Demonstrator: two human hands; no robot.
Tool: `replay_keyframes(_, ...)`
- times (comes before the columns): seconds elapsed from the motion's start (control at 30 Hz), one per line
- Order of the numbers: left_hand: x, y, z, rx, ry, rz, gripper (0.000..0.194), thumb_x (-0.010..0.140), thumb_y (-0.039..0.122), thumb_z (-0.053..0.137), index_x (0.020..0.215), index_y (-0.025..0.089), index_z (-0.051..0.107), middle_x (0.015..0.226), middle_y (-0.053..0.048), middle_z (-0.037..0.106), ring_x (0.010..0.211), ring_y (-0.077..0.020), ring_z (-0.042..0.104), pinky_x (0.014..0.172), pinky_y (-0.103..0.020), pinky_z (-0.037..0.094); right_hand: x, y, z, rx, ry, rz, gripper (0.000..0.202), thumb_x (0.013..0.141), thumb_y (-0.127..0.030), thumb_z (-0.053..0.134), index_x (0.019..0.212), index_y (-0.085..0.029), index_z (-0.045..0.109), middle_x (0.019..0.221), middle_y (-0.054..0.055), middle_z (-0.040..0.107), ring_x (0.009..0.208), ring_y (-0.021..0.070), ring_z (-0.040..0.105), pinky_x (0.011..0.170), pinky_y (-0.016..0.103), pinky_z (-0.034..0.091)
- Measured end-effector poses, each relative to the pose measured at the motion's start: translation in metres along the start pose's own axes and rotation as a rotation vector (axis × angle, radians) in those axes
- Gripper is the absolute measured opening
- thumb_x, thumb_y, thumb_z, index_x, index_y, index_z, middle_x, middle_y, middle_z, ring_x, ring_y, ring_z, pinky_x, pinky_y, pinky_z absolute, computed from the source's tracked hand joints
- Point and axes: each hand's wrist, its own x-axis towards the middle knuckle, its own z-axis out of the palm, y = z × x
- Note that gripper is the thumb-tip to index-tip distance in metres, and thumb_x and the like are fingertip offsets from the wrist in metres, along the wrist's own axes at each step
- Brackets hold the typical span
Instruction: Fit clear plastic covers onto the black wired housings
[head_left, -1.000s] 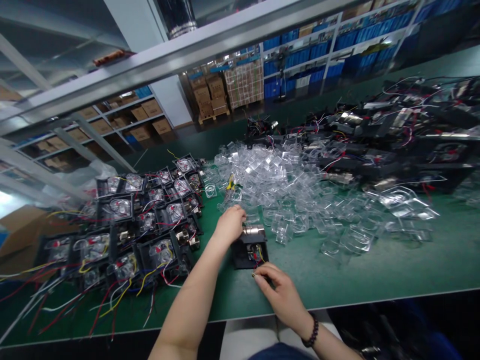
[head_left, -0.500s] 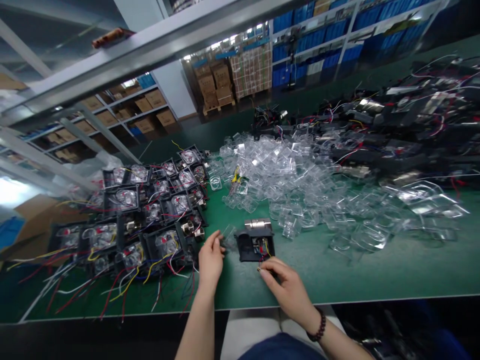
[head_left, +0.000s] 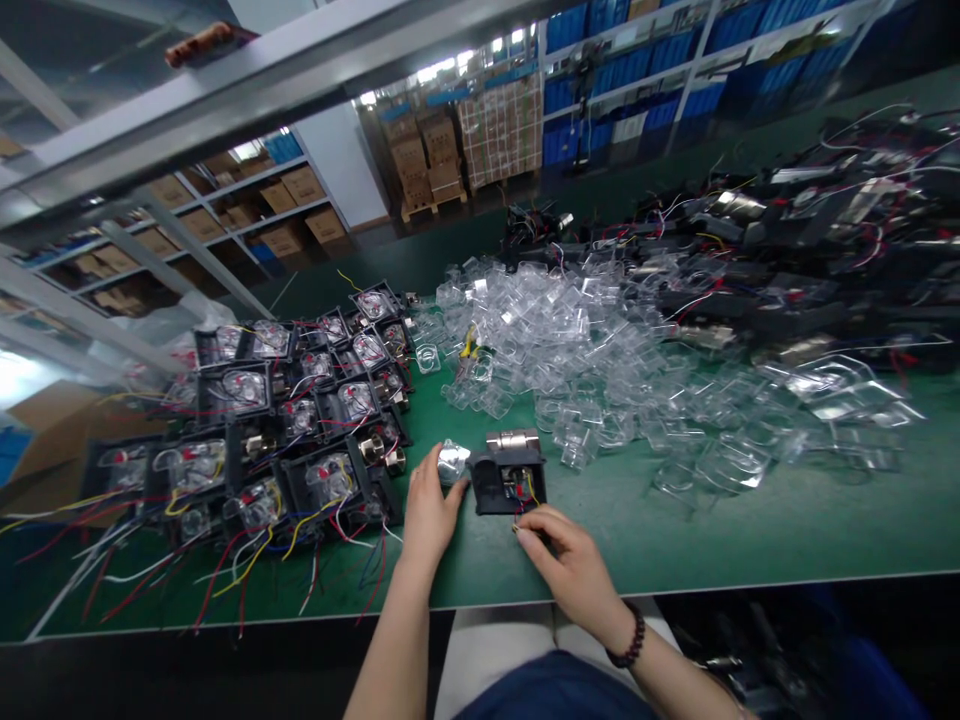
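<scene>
A black plastic housing (head_left: 491, 492) with a metal cylinder (head_left: 513, 441) along its far side lies on the green bench in front of me. Red and yellow wires show in its opening. My left hand (head_left: 433, 505), just left of the housing, has a small clear plastic cover (head_left: 453, 460) between thumb and fingers. At the housing's near edge, my right hand (head_left: 559, 545) pinches thin wires (head_left: 517, 520) running out of it; their small brass-coloured ends show at the fingertips.
Several black housings with clear covers and loose wires (head_left: 330, 480) stand in rows at left. A heap of clear covers (head_left: 555, 320) spreads beyond my hands. Black wired parts (head_left: 787, 260) are piled at right. A metal beam (head_left: 285, 95) crosses above the bench.
My left hand has turned, and the clear cover, blurred before, now shows plainly beside the housing. My right hand keeps its pinch on the wires. The view has shifted slightly.
</scene>
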Motion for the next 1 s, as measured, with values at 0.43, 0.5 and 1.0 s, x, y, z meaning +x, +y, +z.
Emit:
replay_keyframes(0.43,-0.017,0.016,-0.024,-0.228,0.215,-0.201,0.057,0.071,0.026,0.061,0.125,0.018,0.044,0.109,-0.011,0.059,0.102,-0.0249,0.057,0.092,-0.042,0.043,0.0,0.001,0.0,0.001,0.046,-0.008,0.015,0.082,-0.024,0.053,0.071,-0.018,0.061,0.068,0.004,0.062,0.066,0.0153,0.059,0.061,0.024,0.049)
replay_keyframes(0.5,-0.028,0.029,-0.032,-0.42,0.12,-0.194,0.06,0.069,0.027,0.062,0.125,0.018,0.044,0.11,-0.01,0.059,0.099,-0.0232,0.059,0.089,-0.038,0.046,-0.001,0.001,0.0,-0.005,0.077,-0.021,0.015,0.082,-0.024,0.053,0.071,-0.018,0.062,0.069,0.004,0.063,0.066,0.0153,0.06,0.06,0.024,0.048)
replay_keyframes(1.0,-0.07,0.026,0.008,-1.027,-0.255,-0.194,0.059,0.061,0.026,0.072,0.116,0.016,0.052,0.112,-0.011,0.061,0.099,-0.0238,0.06,0.088,-0.035,0.049,0.006,-0.018,0.009,-0.204,0.175,-0.159,0.013,0.081,-0.019,0.056,0.071,-0.019,0.064,0.064,0.003,0.064,0.061,0.0156,0.056,0.058,0.029,0.045)
